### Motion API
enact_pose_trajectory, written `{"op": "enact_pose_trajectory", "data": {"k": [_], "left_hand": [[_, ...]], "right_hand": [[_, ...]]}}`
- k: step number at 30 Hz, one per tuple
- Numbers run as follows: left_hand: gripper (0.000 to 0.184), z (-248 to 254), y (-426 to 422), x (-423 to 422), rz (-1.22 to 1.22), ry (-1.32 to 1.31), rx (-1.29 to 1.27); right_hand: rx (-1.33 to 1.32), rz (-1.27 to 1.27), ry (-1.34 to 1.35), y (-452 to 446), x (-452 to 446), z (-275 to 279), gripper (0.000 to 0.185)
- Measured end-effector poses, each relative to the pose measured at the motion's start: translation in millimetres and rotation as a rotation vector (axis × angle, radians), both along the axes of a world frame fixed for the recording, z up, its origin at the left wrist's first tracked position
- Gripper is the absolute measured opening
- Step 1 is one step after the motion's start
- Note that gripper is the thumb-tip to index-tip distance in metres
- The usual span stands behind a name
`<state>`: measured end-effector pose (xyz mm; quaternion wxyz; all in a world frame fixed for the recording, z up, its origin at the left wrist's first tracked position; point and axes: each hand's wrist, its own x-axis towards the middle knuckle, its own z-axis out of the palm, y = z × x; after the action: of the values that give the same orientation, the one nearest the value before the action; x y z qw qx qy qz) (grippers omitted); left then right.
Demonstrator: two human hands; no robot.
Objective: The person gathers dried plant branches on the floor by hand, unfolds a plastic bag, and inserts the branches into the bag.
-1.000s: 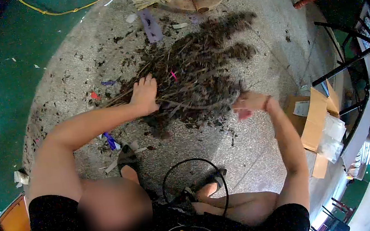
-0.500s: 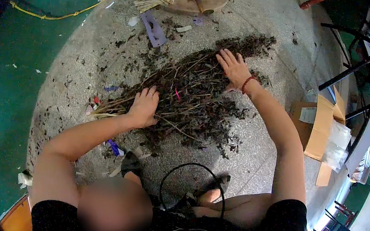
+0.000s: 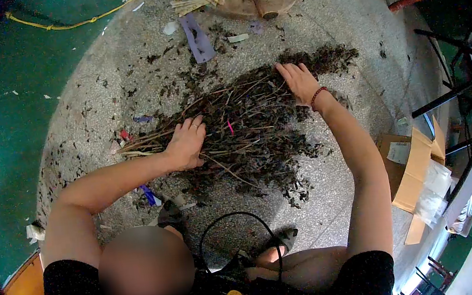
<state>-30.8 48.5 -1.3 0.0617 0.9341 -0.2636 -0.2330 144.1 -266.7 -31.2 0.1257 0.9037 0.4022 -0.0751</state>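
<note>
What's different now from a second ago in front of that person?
The right hand has moved away from the person, from the near right edge of the dried plant bundle to its far right side. The bundle's leafy far side has shifted toward the person. The left hand stays on the bundle. The cardboard box seems unmoved; the view only shifted slightly.

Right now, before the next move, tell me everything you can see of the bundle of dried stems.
The bundle of dried stems lies flat on the speckled floor: brittle-looking brown stalks, paler and barer at the left end, fanning rightward into shrivelled, nearly black leaves. A bright pink strip shows near its middle. The left hand rests toward its stalk end, the right hand on its leafy upper right. Whether it is tied, I can't tell.
</note>
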Motion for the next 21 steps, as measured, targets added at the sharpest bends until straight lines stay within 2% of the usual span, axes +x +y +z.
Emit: {"op": "enact_pose_trajectory", "data": {"k": [2,5,7,8,10,11,13,14,15,17,19,21], "left_hand": [[0.086,1,0,1,0.008,0.005,-0.002],[0.086,2,-1,0,0.021,-0.004,0.003],[0.086,2,-1,0,0.017,-0.009,0.013],[0.085,2,-1,0,0.013,-0.015,0.022],[0.085,-2,-2,1,0.024,-0.003,0.027],[0.084,-3,-2,1,0.034,0.01,0.035],[0.084,1,-1,2,0.046,0.039,0.014],[0.084,2,-2,3,0.06,0.065,-0.008],[0.084,-1,-1,3,0.054,0.067,-0.012],[0.084,-7,0,3,0.095,0.086,-0.05],[0.084,-6,1,2,0.093,0.073,-0.059],[0.083,-6,1,2,0.093,0.053,-0.079]], "right_hand": [[0.027,-0.04,0.072,3,4,1,0.049],[-0.244,-0.03,0.176,9,3,16,0.046],[-0.202,0.048,0.036,-3,2,7,0.063],[-0.204,0.047,0.038,-8,1,2,0.063],[-0.178,-0.013,0.173,-12,-8,2,0.081],[-0.179,-0.017,0.175,-16,-13,3,0.081],[-0.281,-0.167,0.393,-10,-24,28,0.114],[-0.284,-0.173,0.395,-14,-27,23,0.114],[-0.192,-0.149,0.313,-20,-30,14,0.092],[-0.102,-0.129,0.231,-28,-33,0,0.071],[-0.046,-0.128,0.138,-32,-30,-13,0.082],[0.01,-0.127,0.137,-36,-30,-19,0.085]]}}
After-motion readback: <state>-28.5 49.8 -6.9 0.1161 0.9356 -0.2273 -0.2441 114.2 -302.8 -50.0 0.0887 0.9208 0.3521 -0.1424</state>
